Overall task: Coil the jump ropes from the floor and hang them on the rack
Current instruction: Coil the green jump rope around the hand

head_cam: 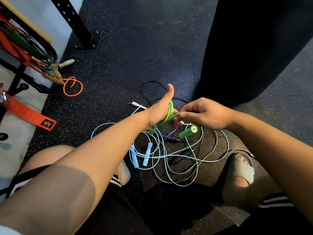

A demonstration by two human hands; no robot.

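Coils of the green jump rope (170, 112) are wound around the palm of the left hand (159, 111), which is raised above the floor (127, 56) at the centre of the view. The left thumb points straight up, and the fingers extend toward the right hand (205, 114) without closing on the cord; their tips are partly hidden. The right hand pinches a free strand of the same rope between thumb and forefinger, just beside the coil, with its other fingers loosely curled. One green handle (152, 130) hangs below the left wrist. The second green handle (187, 132) hangs below the right hand. Directly beneath both hands, a tangle of pale blue ropes (169, 156) lies on the floor with two pale handles (146, 155), a black handle (180, 157), a purple handle (170, 138) and a white handle (137, 104). A grey sandal (242, 170) stands at the right edge of the tangle. Well apart, to the left, an orange rope (72, 86) lies looped on the floor, beside wooden handles (56, 73) at the foot of the rack (17, 77).
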